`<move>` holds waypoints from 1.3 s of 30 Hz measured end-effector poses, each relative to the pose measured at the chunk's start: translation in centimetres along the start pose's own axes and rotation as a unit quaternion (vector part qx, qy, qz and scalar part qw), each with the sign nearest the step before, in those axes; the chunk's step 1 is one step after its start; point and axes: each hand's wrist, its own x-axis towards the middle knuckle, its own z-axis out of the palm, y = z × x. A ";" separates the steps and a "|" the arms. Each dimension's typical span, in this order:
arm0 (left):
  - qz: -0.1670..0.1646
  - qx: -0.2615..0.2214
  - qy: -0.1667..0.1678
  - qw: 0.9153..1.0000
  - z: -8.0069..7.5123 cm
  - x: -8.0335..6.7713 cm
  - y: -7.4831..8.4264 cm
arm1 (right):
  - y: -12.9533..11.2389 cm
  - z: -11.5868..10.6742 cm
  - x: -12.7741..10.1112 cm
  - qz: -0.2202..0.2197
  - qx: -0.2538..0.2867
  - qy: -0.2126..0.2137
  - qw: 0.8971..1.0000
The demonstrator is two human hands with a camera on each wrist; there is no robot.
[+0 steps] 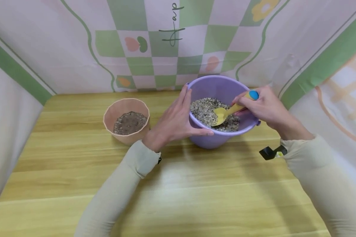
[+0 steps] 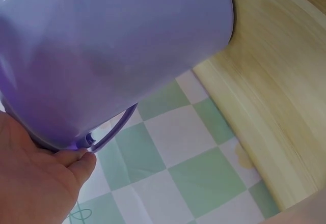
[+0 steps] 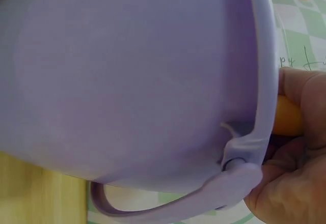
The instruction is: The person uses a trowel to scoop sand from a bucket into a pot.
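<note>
While the left hand [image 1: 175, 120] lies flat against the near-left wall of the purple bucket [image 1: 209, 140], with fingers straight and the thumb laid along the rim, the bucket is steadied on the counter [image 1: 178, 184]. The bucket is not clasped; it is only pressed from the side, as the left wrist view confirms, where a fingertip [image 2: 81, 165] is seen at the rim close to the handle pivot.

The right hand [image 1: 265, 107] is curled round the handle of a yellow scoop [image 1: 223, 113], which ends in a blue cap [image 1: 253, 95]. The scoop blade is lowered into the gravel mix [image 1: 206, 110] that fills the lower part of the bucket, and it appears to be partly loaded. In the right wrist view the orange-yellow handle [image 3: 288, 117] is seen held just outside the rim.

For a clean scoop, the blade should be driven under the grains at a shallow angle and levelled before it is lifted, so that little is spilled over the rim. Side pressure from the left hand should be kept steady, since the bucket is light plastic and could slide or tip.

A pink pot [image 1: 126, 120], part filled with darker soil [image 1: 130, 122], stands on the counter just left of the left hand, apart from the bucket. A checked green-and-pink cloth backdrop [image 1: 166, 49] is hung behind the counter.
</note>
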 end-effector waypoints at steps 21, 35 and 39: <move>0.005 -0.002 -0.001 1.000 0.0 0.0 -0.1 | -0.1 0.7 0.3 -0.012 0.057 -0.017 0.998; 0.008 -0.013 0.007 1.000 0.2 -0.2 -0.1 | 0.5 -0.1 0.1 -0.012 0.199 -0.060 0.978; 0.008 -0.018 0.006 1.000 0.2 -0.3 -0.1 | 0.6 -0.1 0.2 -0.008 0.205 -0.064 0.977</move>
